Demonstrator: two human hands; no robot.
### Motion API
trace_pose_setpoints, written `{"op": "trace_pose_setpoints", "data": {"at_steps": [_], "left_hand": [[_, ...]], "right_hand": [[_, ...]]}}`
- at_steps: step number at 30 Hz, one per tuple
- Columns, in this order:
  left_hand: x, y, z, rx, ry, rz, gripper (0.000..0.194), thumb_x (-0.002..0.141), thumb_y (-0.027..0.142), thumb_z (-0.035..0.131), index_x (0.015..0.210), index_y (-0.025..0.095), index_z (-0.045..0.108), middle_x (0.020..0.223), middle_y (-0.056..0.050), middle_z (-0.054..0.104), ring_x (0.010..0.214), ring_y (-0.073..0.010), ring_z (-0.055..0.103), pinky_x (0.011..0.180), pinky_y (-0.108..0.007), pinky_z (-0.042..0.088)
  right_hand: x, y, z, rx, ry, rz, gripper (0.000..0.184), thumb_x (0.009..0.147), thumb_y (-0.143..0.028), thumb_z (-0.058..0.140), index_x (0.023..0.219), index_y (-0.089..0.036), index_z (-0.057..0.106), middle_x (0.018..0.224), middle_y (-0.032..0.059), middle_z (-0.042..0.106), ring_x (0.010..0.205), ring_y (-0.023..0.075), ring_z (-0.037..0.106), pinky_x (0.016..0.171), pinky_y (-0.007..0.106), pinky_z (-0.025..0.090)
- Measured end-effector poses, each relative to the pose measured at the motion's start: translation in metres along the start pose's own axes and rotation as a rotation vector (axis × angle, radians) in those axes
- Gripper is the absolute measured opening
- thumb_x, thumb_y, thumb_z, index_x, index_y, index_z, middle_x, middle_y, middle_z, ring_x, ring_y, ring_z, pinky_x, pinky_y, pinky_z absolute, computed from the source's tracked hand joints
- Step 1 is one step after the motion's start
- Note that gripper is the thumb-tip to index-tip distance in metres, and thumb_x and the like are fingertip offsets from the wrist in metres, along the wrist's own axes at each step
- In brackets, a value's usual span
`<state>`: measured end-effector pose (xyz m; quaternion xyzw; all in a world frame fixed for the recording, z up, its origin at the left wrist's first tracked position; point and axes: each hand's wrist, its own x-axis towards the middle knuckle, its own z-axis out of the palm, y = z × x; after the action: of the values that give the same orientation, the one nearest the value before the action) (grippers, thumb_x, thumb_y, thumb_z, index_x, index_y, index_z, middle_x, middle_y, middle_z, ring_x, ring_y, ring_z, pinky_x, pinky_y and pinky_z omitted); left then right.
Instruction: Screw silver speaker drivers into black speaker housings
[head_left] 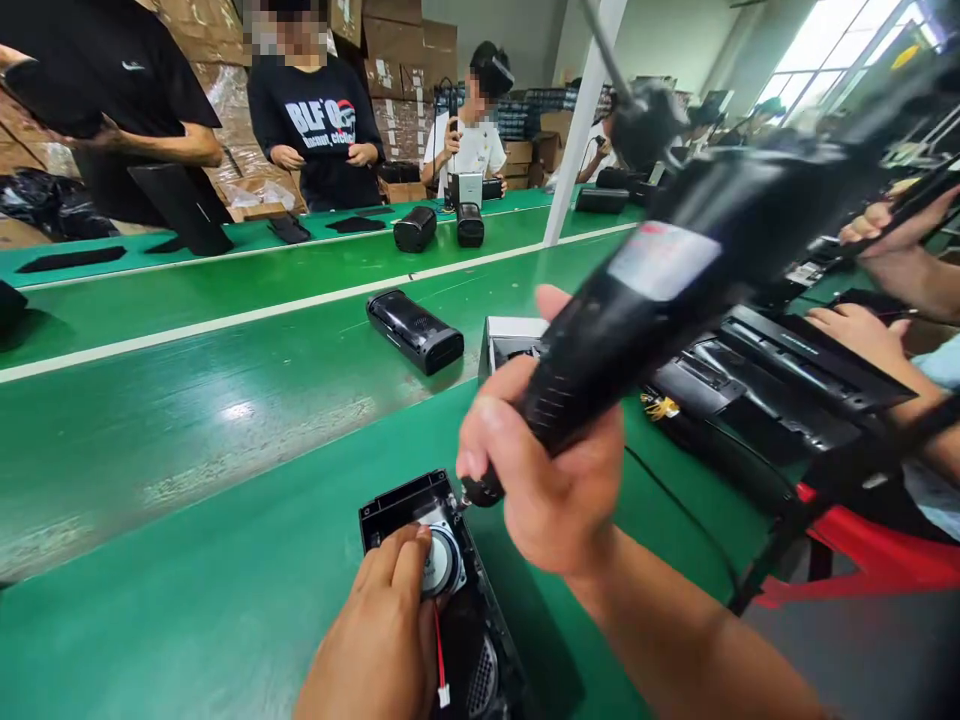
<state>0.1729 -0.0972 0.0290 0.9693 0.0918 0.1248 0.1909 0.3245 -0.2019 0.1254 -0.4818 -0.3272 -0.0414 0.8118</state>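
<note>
One speaker (442,562) hides partly under left hand (379,625), grip unclear; right hand (551,465) clasps screwdriver (619,320).

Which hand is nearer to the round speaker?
Left. The left hand has its fingers on the speaker; the right hand is off to the speaker's right, gripping the electric screwdriver.

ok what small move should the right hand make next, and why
Probably line the tip of the screwdriver up over the speaker's upper-right corner: the right hand holds the tool slanted, its tip near that corner by the housing's edge, while left hand fingers rest on the speaker.
</note>
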Motion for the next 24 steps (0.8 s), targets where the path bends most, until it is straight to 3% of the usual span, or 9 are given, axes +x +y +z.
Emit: {"op": "trace_pose_setpoints", "data": {"at_steps": [3,8,16,24], "left_hand": [[0.0,-0.005,0.0,-0.011,-0.04,0.012,0.038,0.101,0.021,0.046,0.137,0.028,0.059,0.138,-0.007,0.071,0.112,-0.024,0.076,0.088,-0.039,0.068],[-0.001,-0.006,0.0,0.027,-0.049,0.013,0.037,0.103,0.022,0.045,0.138,0.026,0.058,0.138,-0.008,0.071,0.113,-0.0243,0.076,0.087,-0.038,0.068],[0.002,0.0,-0.007,0.048,-0.055,0.018,0.041,0.104,0.021,0.04,0.142,0.024,0.057,0.137,-0.01,0.07,0.113,-0.0245,0.075,0.084,-0.037,0.068],[0.0,0.004,-0.01,-0.041,-0.134,-0.127,0.034,0.101,0.026,0.047,0.13,0.026,0.066,0.136,-0.01,0.071,0.109,-0.0281,0.077,0.084,-0.04,0.067]], "right_hand": [[0.0,0.022,0.006,-0.01,-0.109,0.067,0.028,0.094,-0.025,0.068,0.111,-0.028,0.045,0.079,-0.0077,0.057,0.057,0.0094,0.056,0.055,0.027,0.055],[-0.009,0.053,0.002,-0.074,-0.152,0.155,0.036,0.092,-0.025,0.071,0.119,-0.028,0.048,0.085,-0.0052,0.056,0.066,0.0114,0.056,0.06,0.027,0.054],[-0.01,0.06,0.002,-0.119,-0.148,0.181,0.048,0.088,-0.025,0.073,0.13,-0.027,0.05,0.088,-0.0019,0.058,0.081,0.0171,0.06,0.071,0.031,0.056],[-0.016,0.067,-0.001,-0.079,-0.233,0.161,0.04,0.089,-0.02,0.073,0.121,-0.026,0.05,0.081,-0.0066,0.055,0.067,0.0124,0.052,0.068,0.03,0.05]]}}
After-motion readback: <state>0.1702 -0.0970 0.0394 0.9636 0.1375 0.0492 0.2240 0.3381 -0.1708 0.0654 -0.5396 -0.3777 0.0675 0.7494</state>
